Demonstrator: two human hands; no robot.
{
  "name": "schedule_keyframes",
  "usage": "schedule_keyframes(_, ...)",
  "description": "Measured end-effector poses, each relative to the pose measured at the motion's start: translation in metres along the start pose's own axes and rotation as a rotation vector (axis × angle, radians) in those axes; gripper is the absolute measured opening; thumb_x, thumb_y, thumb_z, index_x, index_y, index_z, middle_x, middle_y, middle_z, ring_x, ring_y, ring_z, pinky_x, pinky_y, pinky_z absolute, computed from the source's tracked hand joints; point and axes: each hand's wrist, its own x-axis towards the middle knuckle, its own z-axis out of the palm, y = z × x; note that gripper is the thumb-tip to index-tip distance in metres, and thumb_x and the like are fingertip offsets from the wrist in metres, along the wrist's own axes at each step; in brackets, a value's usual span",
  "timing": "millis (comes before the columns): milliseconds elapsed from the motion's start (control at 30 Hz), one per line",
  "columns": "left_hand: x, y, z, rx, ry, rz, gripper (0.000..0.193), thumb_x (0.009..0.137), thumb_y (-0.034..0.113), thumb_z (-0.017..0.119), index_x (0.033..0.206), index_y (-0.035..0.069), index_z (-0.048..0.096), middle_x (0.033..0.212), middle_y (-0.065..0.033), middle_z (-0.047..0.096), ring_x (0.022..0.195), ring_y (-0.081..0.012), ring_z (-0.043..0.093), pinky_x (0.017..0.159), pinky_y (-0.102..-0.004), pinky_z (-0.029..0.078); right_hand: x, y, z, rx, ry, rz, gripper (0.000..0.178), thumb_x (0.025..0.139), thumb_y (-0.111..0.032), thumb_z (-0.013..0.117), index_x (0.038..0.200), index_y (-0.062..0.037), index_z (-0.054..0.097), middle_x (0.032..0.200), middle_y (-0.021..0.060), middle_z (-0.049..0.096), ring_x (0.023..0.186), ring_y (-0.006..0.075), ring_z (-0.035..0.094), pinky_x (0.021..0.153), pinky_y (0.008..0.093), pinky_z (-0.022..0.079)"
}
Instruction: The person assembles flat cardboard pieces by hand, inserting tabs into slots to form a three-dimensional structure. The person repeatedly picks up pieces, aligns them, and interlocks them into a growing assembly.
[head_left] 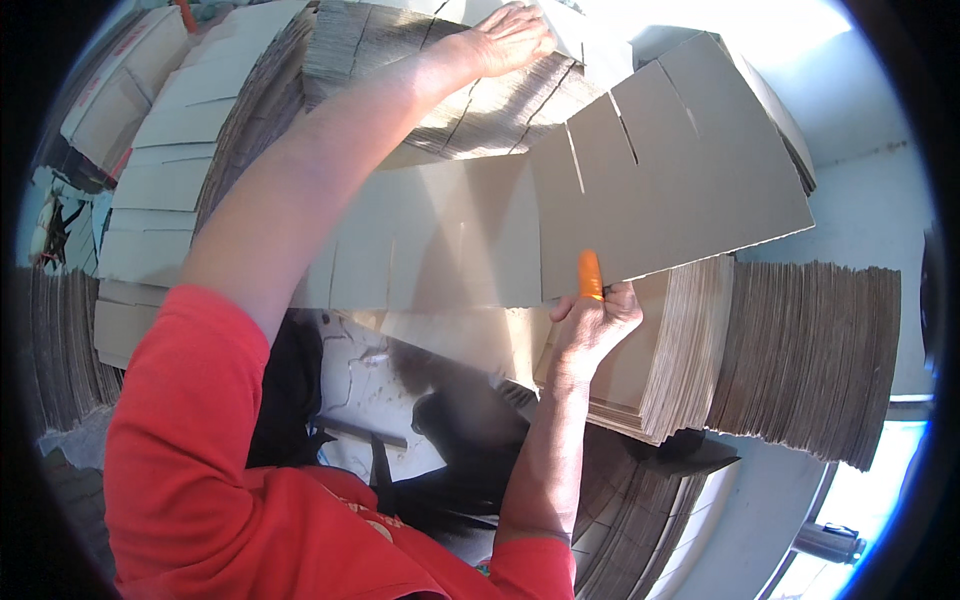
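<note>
A folded, slotted cardboard sheet (665, 175) spans the middle, one panel tilted up at the right and another (430, 230) stretching left. My right hand (600, 315) grips its lower edge near the fold, with an orange finger cover (590, 276) pressed against the front face. The curled fingers sit at and below that edge, partly hidden. Beyond the sheet, my left hand (512, 38) lies with fingers stretched out over the far side of a slotted cardboard stack (400, 50), nearest its top edge. Nothing shows in its grasp.
Cardboard stacks stand right of my right hand, one pale (690, 345) and one brown (800, 360). Overlapping slotted sheets (160, 185) fill the left, near an open box (115, 105). A dark object (465, 440) lies below the sheet. A pale wall (870, 200) rises at the right.
</note>
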Motion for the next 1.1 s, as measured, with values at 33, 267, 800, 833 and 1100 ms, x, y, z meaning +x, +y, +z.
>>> schedule_keyframes(33, -0.003, -0.003, 0.0, -0.076, 0.033, -0.032, 0.013, 0.082, 0.006, 0.058, 0.094, 0.002, 0.057, 0.102, -0.013, 0.057, 0.107, -0.0261, 0.056, 0.096, -0.0418, 0.046, 0.0, -0.003, 0.002, -0.009, 0.005, 0.017, 0.046, 0.07, 0.017, 0.039, 0.103, 0.0032, 0.069, 0.055, -0.0002, 0.055, 0.044, 0.0047, 0.047, 0.041, 0.0213, 0.04)
schedule_keyframes(267, -0.027, 0.052, -0.048, 0.281, 0.077, 0.395, 0.008, 0.089, 0.004, 0.051, 0.091, -0.004, 0.052, 0.087, -0.0201, 0.06, 0.089, -0.0292, 0.065, 0.072, -0.0389, 0.056, 0.001, -0.011, -0.004, -0.014, 0.03, 0.046, 0.04, 0.069, 0.012, 0.037, 0.095, 0.0049, 0.067, 0.052, 0.0012, 0.054, 0.042, 0.0058, 0.048, 0.041, 0.0221, 0.04)
schedule_keyframes(800, -0.06, 0.061, -0.029, 0.196, -0.067, 0.291, 0.017, 0.084, 0.003, 0.053, 0.088, -0.014, 0.054, 0.096, -0.0273, 0.055, 0.08, -0.0298, 0.064, 0.064, -0.0387, 0.059, 0.003, -0.015, -0.007, -0.042, 0.03, -0.006, 0.041, 0.065, 0.012, 0.033, 0.088, 0.0053, 0.067, 0.045, 0.0039, 0.052, 0.04, 0.0079, 0.05, 0.04, 0.0231, 0.041)
schedule_keyframes(833, -0.061, 0.06, -0.029, 0.162, -0.061, 0.279, 0.016, 0.082, 0.002, 0.054, 0.087, -0.013, 0.055, 0.097, -0.027, 0.054, 0.079, -0.0286, 0.064, 0.064, -0.0374, 0.059, 0.003, -0.016, -0.006, -0.074, 0.038, -0.004, 0.031, 0.066, 0.009, 0.033, 0.079, 0.0036, 0.061, 0.045, 0.0044, 0.051, 0.038, 0.0091, 0.05, 0.04, 0.0239, 0.042)
schedule_keyframes(1100, -0.068, 0.059, -0.038, 0.208, 0.103, 0.394, 0.021, 0.073, 0.004, 0.061, 0.085, -0.013, 0.057, 0.106, -0.0271, 0.054, 0.077, -0.0221, 0.063, 0.056, -0.0303, 0.059, 0.002, -0.016, -0.008, 0.028, 0.013, -0.013, 0.027, 0.068, 0.012, 0.036, 0.075, 0.0015, 0.06, 0.047, 0.0048, 0.053, 0.04, 0.0086, 0.05, 0.042, 0.0236, 0.041)
